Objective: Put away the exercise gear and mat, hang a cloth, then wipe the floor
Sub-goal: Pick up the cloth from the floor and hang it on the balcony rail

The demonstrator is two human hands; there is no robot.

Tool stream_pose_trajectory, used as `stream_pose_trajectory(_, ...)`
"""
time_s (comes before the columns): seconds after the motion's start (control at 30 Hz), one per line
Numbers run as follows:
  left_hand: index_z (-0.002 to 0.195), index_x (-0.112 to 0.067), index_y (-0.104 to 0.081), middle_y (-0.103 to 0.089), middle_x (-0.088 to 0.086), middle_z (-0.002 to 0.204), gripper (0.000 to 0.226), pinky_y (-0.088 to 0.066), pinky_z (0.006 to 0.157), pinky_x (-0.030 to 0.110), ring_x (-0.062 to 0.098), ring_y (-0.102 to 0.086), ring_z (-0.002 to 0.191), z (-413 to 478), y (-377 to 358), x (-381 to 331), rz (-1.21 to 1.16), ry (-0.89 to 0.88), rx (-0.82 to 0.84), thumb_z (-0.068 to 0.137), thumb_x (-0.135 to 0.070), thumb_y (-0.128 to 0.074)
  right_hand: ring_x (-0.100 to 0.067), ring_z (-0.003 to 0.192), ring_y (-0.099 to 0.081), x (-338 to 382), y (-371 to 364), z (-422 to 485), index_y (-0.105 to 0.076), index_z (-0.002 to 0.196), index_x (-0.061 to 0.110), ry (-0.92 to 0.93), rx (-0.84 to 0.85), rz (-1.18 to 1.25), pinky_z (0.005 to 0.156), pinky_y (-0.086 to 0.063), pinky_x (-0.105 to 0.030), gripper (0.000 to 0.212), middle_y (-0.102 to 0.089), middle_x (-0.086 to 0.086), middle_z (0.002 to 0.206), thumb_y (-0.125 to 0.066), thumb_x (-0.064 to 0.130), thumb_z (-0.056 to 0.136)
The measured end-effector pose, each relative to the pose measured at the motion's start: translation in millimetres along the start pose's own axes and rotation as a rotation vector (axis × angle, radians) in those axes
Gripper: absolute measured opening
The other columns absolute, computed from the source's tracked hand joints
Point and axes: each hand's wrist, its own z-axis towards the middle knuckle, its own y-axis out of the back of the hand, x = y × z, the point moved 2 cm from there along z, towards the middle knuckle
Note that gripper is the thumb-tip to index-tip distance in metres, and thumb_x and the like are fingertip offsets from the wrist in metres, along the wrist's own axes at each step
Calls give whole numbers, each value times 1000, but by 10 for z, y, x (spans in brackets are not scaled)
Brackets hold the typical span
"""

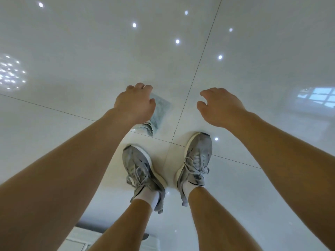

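A folded pale green cloth (pixel 158 115) lies on the glossy white tiled floor (pixel 108 51), just ahead of my feet. My left hand (pixel 135 102) hovers above the cloth and hides most of its left part; its fingers are loosely curled and I cannot see them holding anything. My right hand (pixel 219 105) hangs to the right of the cloth, apart from it, fingers relaxed and holding nothing.
My two grey sneakers (pixel 141 169) (pixel 195 160) stand on the tiles below the hands. Dark grout lines (pixel 197 69) cross the floor. Ceiling lights and a window (pixel 319 96) reflect in the tiles. A pale object (pixel 81 238) shows at the bottom edge.
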Motion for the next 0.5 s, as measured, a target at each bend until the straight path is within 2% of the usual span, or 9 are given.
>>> stream_pose_trajectory(0.17, 141, -14, -41, -45, 11, 140, 47, -43, 92, 46, 36, -45, 121, 226, -373, 76, -5, 17, 35, 99, -34, -41, -29, 126, -44, 7, -223, 279, -46, 137, 14, 2, 18, -14, 97, -43, -42, 47, -49, -8, 139, -33, 38, 100)
stream_pose_trajectory(0.33, 141, -15, -38, -39, 12, 143, 55, -43, 92, 47, 40, -43, 124, 395, -730, 164, -31, 89, 105, 94, -40, -52, -28, 128, -42, 43, -400, 456, -44, 141, 15, 29, 34, -24, 96, -43, -42, 49, -47, -6, 142, -33, 39, 100)
stream_pose_trajectory(0.5, 135, -15, -38, -31, 13, 139, 70, -47, 86, 44, 40, -40, 122, 535, -946, 182, 23, 116, 33, 81, -43, -73, -27, 129, -42, -3, -527, 570, -44, 140, 15, 33, 41, -35, 96, -42, -41, 48, -48, -6, 141, -33, 38, 99)
